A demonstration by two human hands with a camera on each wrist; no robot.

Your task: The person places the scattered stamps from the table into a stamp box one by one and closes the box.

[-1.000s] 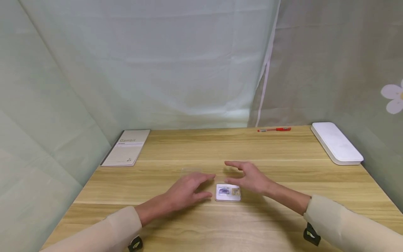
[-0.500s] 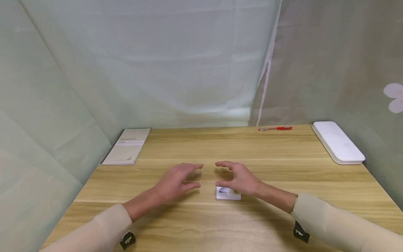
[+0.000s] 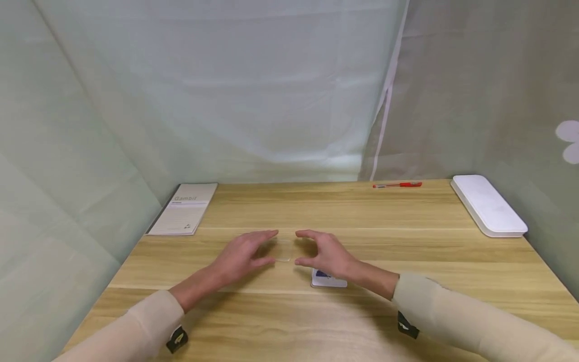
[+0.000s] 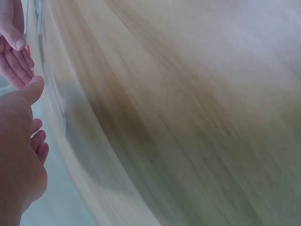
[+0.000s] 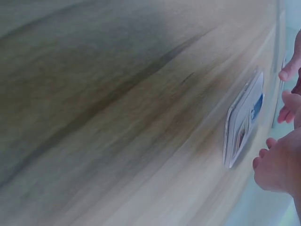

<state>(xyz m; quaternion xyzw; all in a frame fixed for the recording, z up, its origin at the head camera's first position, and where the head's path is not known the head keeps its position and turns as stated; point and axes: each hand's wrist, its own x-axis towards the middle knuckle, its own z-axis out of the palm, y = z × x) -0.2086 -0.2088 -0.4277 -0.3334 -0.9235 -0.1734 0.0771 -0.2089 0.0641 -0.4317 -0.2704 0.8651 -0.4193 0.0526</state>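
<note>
In the head view, my left hand [image 3: 238, 257] and right hand [image 3: 332, 255] hover over the table, facing each other with thumbs and fingers apart. Between them lies a clear, thin rectangular piece [image 3: 283, 259], like a transparent lid; only its faint edges show. Neither hand visibly touches it. Partly under my right hand is a small flat white case [image 3: 329, 282] with printed inserts. From the right wrist view, the case [image 5: 244, 120] lies flat on the wood beside my right hand [image 5: 282, 162]. The left wrist view has my left hand [image 4: 19, 146] at its edge.
A notebook [image 3: 184, 211] marked "Gambit" lies at the table's back left. A red pen [image 3: 397, 185] rests along the back edge. At the back right is a white rounded box [image 3: 489, 205]. Curtains [image 3: 271, 90] enclose the wooden table [image 3: 289, 317].
Both hands have moved left, away from beside the white case to either side of the clear piece. My right hand now covers part of the case. The case stays in place.
</note>
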